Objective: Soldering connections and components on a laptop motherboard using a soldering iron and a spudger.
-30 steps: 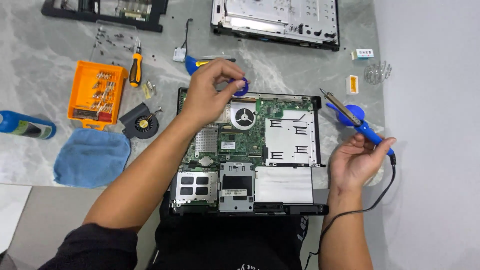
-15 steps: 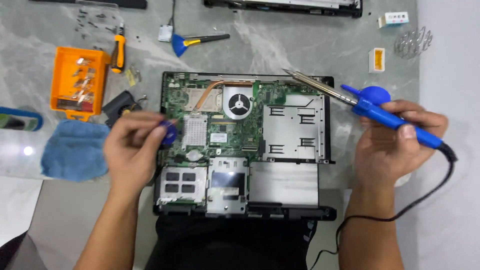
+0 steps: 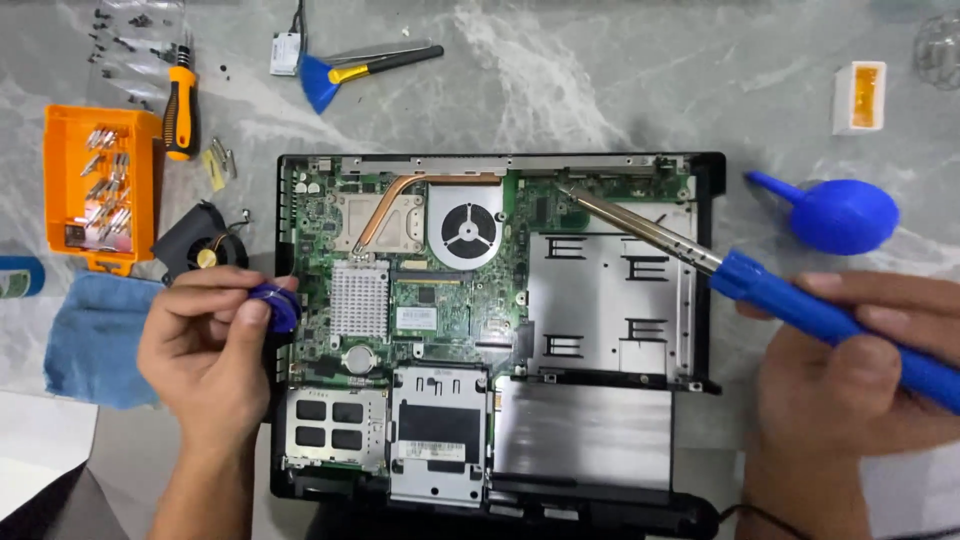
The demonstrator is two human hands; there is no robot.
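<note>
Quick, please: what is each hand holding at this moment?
Left hand: closed on a small blue round thing.
Right hand: closed on a blue soldering iron.

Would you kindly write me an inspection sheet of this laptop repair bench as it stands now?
Surface: grey marbled table.
Job's things: opened laptop, circuit board, copper heat pipe and fan exposed; blue-handled soldering iron, tip over the upper board edge; small blue round object.
Clutter: orange bit tray, orange screwdriver, blue brush, blue air blower, blue cloth, loose black fan, scattered screws.
Grippers: left hand fingers pinch the round object; right hand grips the iron.
Cables: black cord near the right wrist.
Surroundings: nothing seen.
</note>
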